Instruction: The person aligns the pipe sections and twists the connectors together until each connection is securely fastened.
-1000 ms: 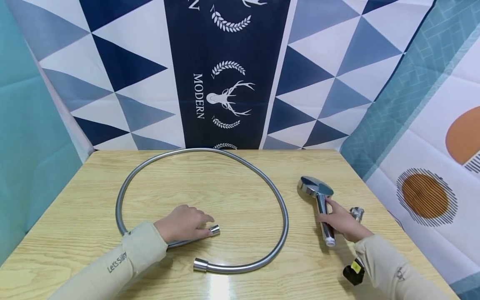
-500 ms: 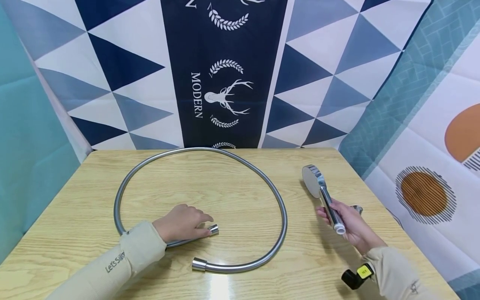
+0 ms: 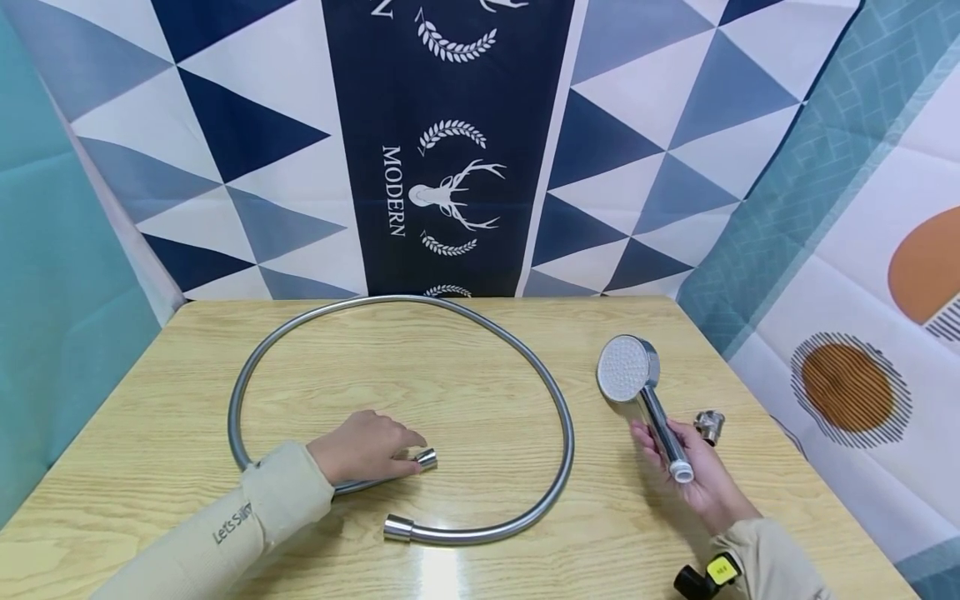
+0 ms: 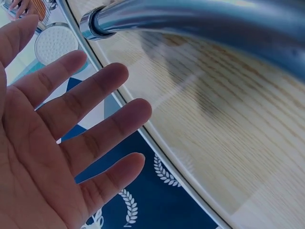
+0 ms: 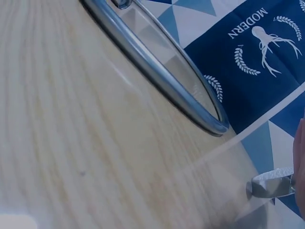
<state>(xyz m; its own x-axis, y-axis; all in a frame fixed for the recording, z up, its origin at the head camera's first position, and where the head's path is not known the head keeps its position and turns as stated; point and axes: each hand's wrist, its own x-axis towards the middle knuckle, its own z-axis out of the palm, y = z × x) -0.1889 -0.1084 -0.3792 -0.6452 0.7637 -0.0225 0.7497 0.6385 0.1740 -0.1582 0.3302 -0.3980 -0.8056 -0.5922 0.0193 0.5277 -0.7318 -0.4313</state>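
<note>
My right hand (image 3: 697,479) lies palm up and holds the chrome handle of a hand shower head (image 3: 626,368). The shower head's white, dotted spray face is turned up, and its threaded white handle end points back at me. In the right wrist view only the edge of the shower head (image 5: 272,187) and a sliver of the hand show. My left hand (image 3: 369,446) is over one metal end of a grey shower hose (image 3: 558,396). Its fingers are spread and relaxed in the left wrist view, apart from the hose (image 4: 200,19). The hose's other end fitting (image 3: 398,528) lies near the front.
A small chrome fitting (image 3: 708,426) lies just right of my right hand. The hose loops widely over the wooden table (image 3: 420,375). Patterned fabric (image 3: 450,167) hangs behind the table and along both sides. A black device with a yellow label (image 3: 722,571) sits at my right wrist.
My right hand has turned palm up, rolling the shower head so that its spray face, first turned down, now faces up. My left hand and the hose look the same.
</note>
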